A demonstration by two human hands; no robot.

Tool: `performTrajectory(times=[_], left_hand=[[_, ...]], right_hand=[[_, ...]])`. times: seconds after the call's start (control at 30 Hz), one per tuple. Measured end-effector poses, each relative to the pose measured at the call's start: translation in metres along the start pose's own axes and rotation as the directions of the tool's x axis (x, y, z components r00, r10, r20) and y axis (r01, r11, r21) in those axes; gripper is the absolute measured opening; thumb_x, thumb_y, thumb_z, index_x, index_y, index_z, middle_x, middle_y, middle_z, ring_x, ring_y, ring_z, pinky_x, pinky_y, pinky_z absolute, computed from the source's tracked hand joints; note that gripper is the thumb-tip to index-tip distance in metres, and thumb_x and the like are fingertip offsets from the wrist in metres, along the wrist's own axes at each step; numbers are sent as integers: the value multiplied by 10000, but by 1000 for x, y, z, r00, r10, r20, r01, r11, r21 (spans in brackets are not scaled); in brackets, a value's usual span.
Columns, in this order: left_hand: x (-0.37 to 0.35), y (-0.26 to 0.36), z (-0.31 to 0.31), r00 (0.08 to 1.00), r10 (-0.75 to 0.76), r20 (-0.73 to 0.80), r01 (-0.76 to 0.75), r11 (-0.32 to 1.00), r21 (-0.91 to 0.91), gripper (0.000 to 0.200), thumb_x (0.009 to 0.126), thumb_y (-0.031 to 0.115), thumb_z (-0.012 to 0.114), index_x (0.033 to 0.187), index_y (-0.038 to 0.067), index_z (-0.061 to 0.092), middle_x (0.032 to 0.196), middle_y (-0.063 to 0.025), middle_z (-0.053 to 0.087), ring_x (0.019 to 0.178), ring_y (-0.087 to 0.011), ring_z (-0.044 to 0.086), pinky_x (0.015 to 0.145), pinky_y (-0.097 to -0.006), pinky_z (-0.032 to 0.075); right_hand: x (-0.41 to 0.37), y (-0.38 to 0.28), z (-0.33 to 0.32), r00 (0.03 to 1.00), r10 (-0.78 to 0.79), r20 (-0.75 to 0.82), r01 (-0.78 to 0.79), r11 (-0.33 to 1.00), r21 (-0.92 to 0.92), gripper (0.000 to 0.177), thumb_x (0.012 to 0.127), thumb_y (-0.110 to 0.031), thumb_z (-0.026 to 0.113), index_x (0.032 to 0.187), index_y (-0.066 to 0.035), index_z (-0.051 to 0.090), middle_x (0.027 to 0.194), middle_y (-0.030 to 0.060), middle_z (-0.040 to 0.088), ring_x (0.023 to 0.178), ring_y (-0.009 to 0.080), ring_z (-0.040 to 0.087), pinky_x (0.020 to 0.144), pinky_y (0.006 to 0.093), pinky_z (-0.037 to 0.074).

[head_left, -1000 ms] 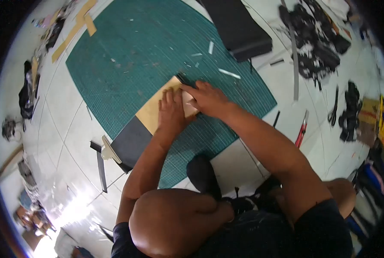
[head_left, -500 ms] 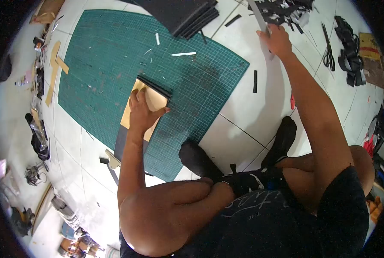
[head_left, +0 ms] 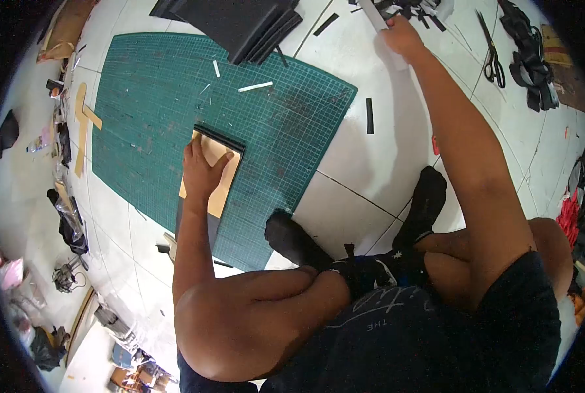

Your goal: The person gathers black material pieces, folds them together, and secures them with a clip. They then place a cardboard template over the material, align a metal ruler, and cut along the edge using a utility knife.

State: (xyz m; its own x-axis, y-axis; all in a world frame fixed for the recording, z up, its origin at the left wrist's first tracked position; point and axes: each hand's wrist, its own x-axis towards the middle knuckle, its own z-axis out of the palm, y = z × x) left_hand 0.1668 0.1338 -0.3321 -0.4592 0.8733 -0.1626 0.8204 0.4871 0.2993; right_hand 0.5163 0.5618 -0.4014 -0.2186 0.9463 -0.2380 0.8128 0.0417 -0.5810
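My left hand (head_left: 202,173) lies with fingers and thumb spread on a tan board (head_left: 223,187). Under the board are dark sheets (head_left: 221,136), their edges showing at its far end, all on a green cutting mat (head_left: 286,131). At the upper right my right hand (head_left: 405,40) is closed around a long, flat grey metal ruler (head_left: 373,14), held over the floor by a heap of black scraps (head_left: 410,9).
Black sheets (head_left: 233,26) are stacked across the mat's far edge. White strips (head_left: 255,86) lie on the mat. On the tiles to the right are scissors (head_left: 494,65), a black strip (head_left: 369,116), a red-handled item (head_left: 435,145) and bundled black straps (head_left: 528,65).
The view has shifted somewhat. My left thumb has moved from the board's edge onto its face. My right hand still grips the ruler, now nearer the top edge of the view.
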Motion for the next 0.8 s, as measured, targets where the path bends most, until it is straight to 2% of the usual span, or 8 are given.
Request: performTrajectory(times=[0.07, 0.1, 0.13, 0.2, 0.33, 0.4, 0.6, 0.8], left_hand=[[1, -2, -1, 999, -38, 23, 38, 999, 10, 934, 755, 494, 843, 1426, -25, 454, 1355, -256, 504, 1260, -448, 502, 1044, -502, 452], [2, -9, 2, 1000, -4, 14, 4, 1000, 15, 947, 747, 503, 844, 1436, -17, 456, 1391, -254, 486, 1288, -453, 482, 1063, -503, 442], [1, -1, -4, 998, -58, 32, 58, 998, 13, 956, 740, 512, 846, 1438, -16, 461, 1413, -249, 480, 1307, -449, 473, 1073, -500, 438], [0, -6, 0, 999, -38, -5, 38, 999, 27, 962, 732, 517, 849, 1440, -9, 464, 1426, -241, 474, 1309, -435, 476, 1076, -496, 443], [-3, 6, -10, 984, -168, 52, 165, 985, 59, 983, 731, 567, 827, 1475, 51, 445, 1459, -209, 448, 1335, -405, 463, 1008, -527, 512], [-5, 11, -13, 981, -188, 54, 185, 981, 56, 977, 742, 571, 817, 1478, 52, 437, 1477, -191, 425, 1359, -390, 440, 1014, -515, 522], [-7, 11, -17, 977, -196, 82, 191, 979, 67, 948, 776, 567, 792, 1487, 55, 430, 1493, -171, 396, 1386, -362, 409, 997, -483, 552], [-7, 9, -17, 964, -228, 134, 224, 973, 48, 978, 795, 610, 764, 1529, 79, 394, 1522, -183, 379, 1394, -367, 414, 996, -520, 546]], right_hand=[[-29, -19, -10, 997, 76, 17, -78, 979, 189, 433, 899, -287, 604, 1141, 67, 665, 1153, 286, 684, 1096, 400, 667, 937, 471, 507], [-37, -17, -6, 993, 71, -90, -51, 977, 206, 424, 922, -297, 584, 1109, 76, 663, 1121, 273, 692, 1048, 382, 674, 906, 460, 509], [-39, -16, -4, 979, 53, -197, -7, 974, 227, 424, 944, -307, 564, 1076, 85, 661, 1090, 260, 699, 999, 365, 682, 874, 448, 510], [-74, -38, -9, 981, 80, -178, -10, 932, 361, 442, 964, -358, 589, 1054, 70, 654, 1013, 222, 702, 934, 322, 672, 834, 409, 510], [-141, -51, 23, 962, 48, -270, 66, 915, 397, 436, 1003, -377, 606, 1096, 50, 609, 914, 117, 644, 838, 227, 590, 793, 361, 490], [-168, -53, 40, 954, -23, -300, 125, 938, 324, 439, 1023, -386, 583, 1092, 47, 585, 891, 86, 604, 824, 189, 552, 786, 335, 478], [-224, -76, 69, 998, -61, -22, 64, 875, 480, 443, 1042, -400, 558, 1109, 38, 551, 890, 83, 572, 795, 148, 519, 738, 309, 456], [-257, -103, 75, 980, -196, -29, 195, 933, 304, 370, 1061, -351, 528, 1107, 16, 536, 872, 71, 560, 786, 138, 512, 727, 305, 457]])
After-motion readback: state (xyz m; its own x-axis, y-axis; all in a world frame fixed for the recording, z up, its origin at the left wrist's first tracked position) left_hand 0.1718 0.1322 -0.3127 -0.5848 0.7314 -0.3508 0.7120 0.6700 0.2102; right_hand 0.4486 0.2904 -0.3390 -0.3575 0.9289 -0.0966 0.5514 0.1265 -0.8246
